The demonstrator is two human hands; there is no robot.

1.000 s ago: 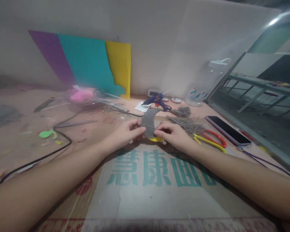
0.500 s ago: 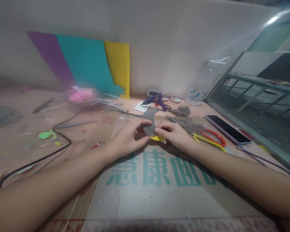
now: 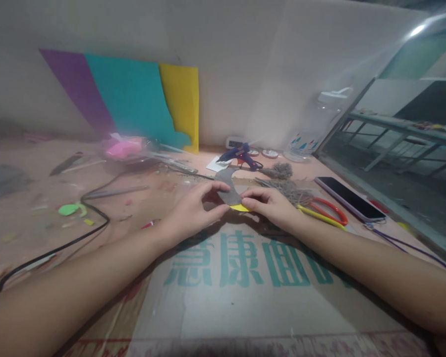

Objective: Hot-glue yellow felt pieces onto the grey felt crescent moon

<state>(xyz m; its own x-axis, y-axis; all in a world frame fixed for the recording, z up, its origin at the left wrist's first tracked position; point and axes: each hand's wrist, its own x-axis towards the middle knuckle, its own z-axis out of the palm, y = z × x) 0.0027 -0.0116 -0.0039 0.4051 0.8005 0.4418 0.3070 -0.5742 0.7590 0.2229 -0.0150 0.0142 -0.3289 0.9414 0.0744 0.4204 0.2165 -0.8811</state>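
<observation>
The grey crescent-shaped piece (image 3: 228, 186) was between the two hands, above the near part of the table (image 3: 305, 173), its lower end showing yellow. The right hand (image 3: 267, 204) had its grip closed on the piece, thumb and finger pinching the lower right edge. The left hand (image 3: 202, 208) touched it from the other side, a forefinger across the grey face and the thumb by the yellow end, with a gap between them; whether that grip was closed I could not tell. Beneath the hands lay a sheet printed with green characters (image 3: 230, 307). Just behind the piece lay a blue glue gun (image 3: 241, 156), and near the right hand were loose grey strands (image 3: 282, 188), a tool with red and yellow handles (image 3: 321, 217) and, farther right, a phone (image 3: 349, 198)
</observation>
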